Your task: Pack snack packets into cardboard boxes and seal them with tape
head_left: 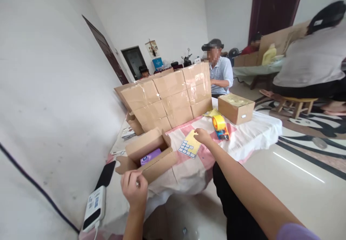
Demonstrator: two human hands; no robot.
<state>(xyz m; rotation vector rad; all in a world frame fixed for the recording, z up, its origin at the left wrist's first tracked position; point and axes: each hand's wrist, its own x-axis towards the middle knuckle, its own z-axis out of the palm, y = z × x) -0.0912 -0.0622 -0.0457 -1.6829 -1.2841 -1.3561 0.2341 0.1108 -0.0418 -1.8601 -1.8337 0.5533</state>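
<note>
Label sheet (193, 139): 1 unit, on the tablecloth (254, 130), between 1 open carton (159, 164) and 1 tape dispenser (220, 127). I observe the right arm extended, the right hand (203, 137) with fingertips at the sheet's upper right edge; I cannot tell whether they pinch it. The left hand (134, 187) is raised and curled beside the carton, perhaps gripping something small; I cannot confirm. Carton contents visible: 1 purple box (150, 157).

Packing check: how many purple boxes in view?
1: the purple box inside the open carton. More may be hidden behind the carton's walls.
</note>
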